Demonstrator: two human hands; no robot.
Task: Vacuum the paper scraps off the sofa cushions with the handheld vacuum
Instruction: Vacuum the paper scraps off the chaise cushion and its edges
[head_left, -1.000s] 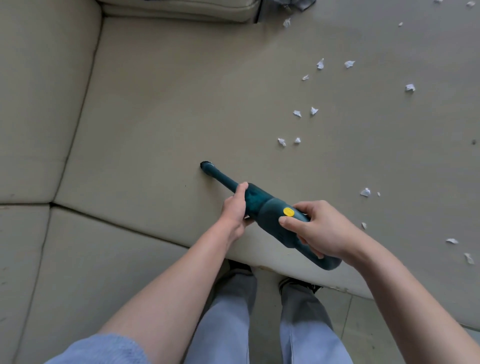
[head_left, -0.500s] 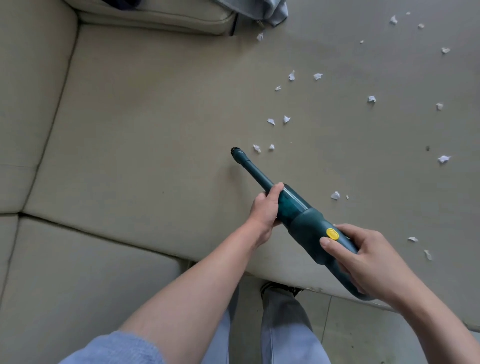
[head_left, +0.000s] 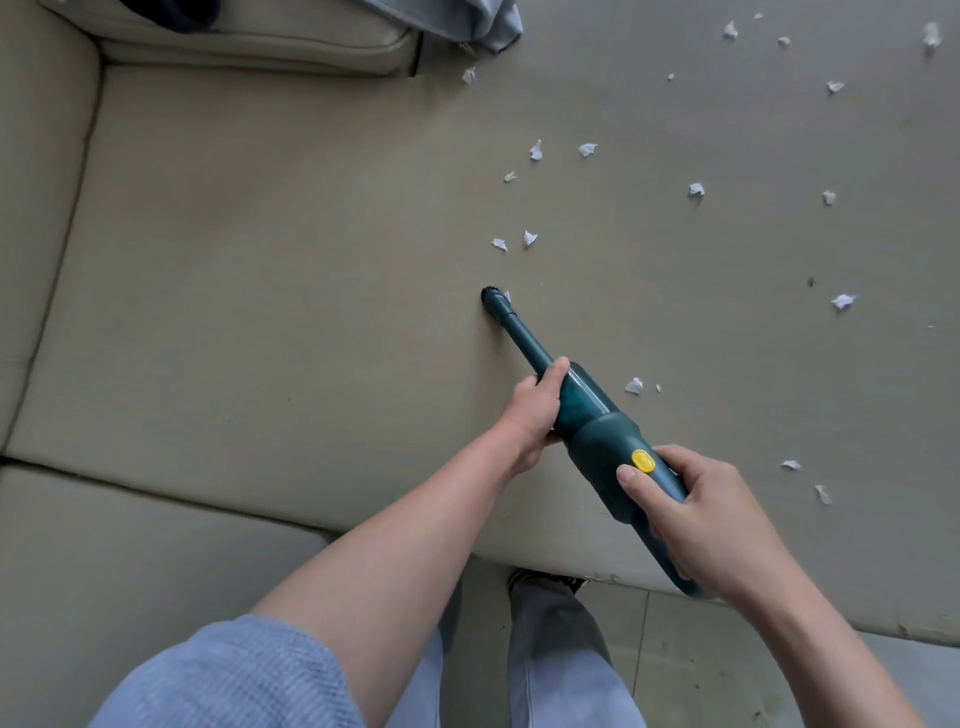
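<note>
Hands both grip our vacuum (head_left: 597, 436): left hand (head_left: 532, 410) around its front, right hand (head_left: 696, 512) on the handle, nozzle touching a scrap (head_left: 507, 297) on the sofa cushion (head_left: 285, 312); more paper scraps (head_left: 587, 149) lie farther right

The sofa cushion (head_left: 260, 260) is a beige woven cloth, matt, with a fine even grain; along its front edge at 5 o'clock the covering looks chipped and flaky. The handheld vacuum (head_left: 602, 441) is dark teal plastic, smooth with a soft sheen, its forward chamber faintly translucent, its button (head_left: 642, 460) glossy yellow plastic, and its nozzle tip (head_left: 489, 294) ringed with dark bristles. The paper scraps (head_left: 530, 238) are white, crumpled, matt paper. The sleeve (head_left: 234, 675) at 7 o'clock is ribbed blue-grey cloth.
</note>
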